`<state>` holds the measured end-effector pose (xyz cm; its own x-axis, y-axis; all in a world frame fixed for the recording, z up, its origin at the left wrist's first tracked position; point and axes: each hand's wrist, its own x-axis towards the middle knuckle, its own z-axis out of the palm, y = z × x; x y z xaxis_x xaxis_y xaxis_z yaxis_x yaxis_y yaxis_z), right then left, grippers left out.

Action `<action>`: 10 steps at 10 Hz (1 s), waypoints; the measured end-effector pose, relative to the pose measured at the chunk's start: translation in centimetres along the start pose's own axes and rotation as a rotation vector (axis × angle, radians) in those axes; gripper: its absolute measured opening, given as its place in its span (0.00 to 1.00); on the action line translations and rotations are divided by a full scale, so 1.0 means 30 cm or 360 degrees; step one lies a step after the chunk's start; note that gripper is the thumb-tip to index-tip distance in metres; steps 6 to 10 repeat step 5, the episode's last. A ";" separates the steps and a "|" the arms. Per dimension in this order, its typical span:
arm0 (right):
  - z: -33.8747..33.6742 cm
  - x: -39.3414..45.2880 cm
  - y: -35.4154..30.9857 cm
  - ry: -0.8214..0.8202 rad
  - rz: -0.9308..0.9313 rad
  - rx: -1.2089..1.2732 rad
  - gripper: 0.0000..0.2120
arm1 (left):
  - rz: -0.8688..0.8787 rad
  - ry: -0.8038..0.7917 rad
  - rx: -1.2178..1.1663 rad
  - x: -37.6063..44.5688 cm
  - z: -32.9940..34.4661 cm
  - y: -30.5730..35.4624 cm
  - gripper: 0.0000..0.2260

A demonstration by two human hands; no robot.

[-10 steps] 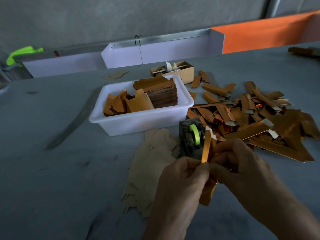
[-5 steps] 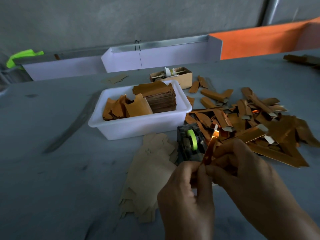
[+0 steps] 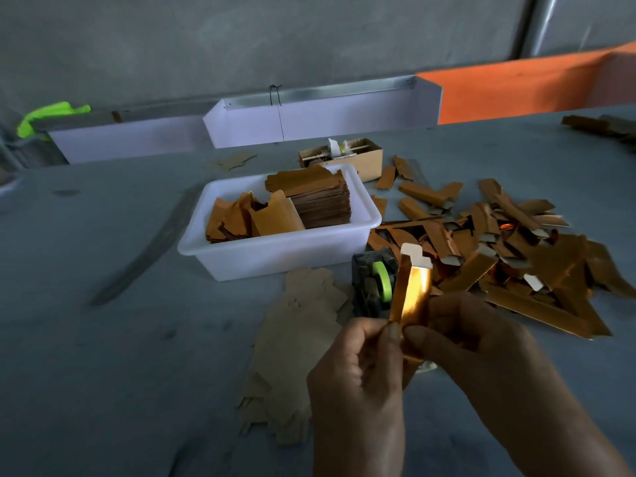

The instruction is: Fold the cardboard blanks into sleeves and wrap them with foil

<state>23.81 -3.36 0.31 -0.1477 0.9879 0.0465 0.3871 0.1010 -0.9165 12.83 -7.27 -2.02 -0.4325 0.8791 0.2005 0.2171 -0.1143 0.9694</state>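
A gold-foil cardboard sleeve (image 3: pixel 412 290) stands upright between my hands, its white tab at the top and its shiny face catching light. My left hand (image 3: pixel 358 373) pinches its lower left edge with thumb and fingers. My right hand (image 3: pixel 481 349) pinches its lower right side, fingers curled round it. A heap of finished foil sleeves (image 3: pixel 509 256) lies on the table to the right. Plain brown cardboard blanks (image 3: pixel 296 339) are stacked flat to the left of my hands.
A white plastic tub (image 3: pixel 275 256) holds stacked foil sheets and blanks behind my hands. A dark tape dispenser with a green roll (image 3: pixel 373 287) sits just behind the sleeve. A small cardboard box (image 3: pixel 364 160) stands further back, before white trays (image 3: pixel 309 122).
The sleeve has turned in my hands, showing its broad shiny face and white tab where only a narrow edge showed before. Both hands stayed close together in front of the dispenser.
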 end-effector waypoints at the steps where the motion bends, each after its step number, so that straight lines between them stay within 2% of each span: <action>1: 0.008 0.001 0.010 -0.0049 0.0063 0.0159 0.05 | -0.0145 -0.0090 0.0015 0.009 -0.019 -0.001 0.06; 2: 0.003 0.005 0.015 -0.0149 0.0269 0.0423 0.08 | -0.0253 -0.0183 0.0032 0.024 -0.035 -0.005 0.08; 3: -0.034 0.034 0.035 -0.0052 0.0314 0.0574 0.11 | -0.0227 -0.0045 0.0107 0.041 -0.049 -0.031 0.09; 4: -0.098 0.083 0.034 0.0181 0.0266 0.0491 0.13 | -0.0111 0.0134 0.0308 0.068 -0.075 -0.099 0.09; 5: -0.170 0.159 0.053 0.0492 0.0223 0.0353 0.10 | -0.0008 0.0345 0.0582 0.074 -0.099 -0.167 0.10; 10: -0.170 0.159 0.053 0.0492 0.0223 0.0353 0.10 | -0.0008 0.0345 0.0582 0.074 -0.099 -0.167 0.10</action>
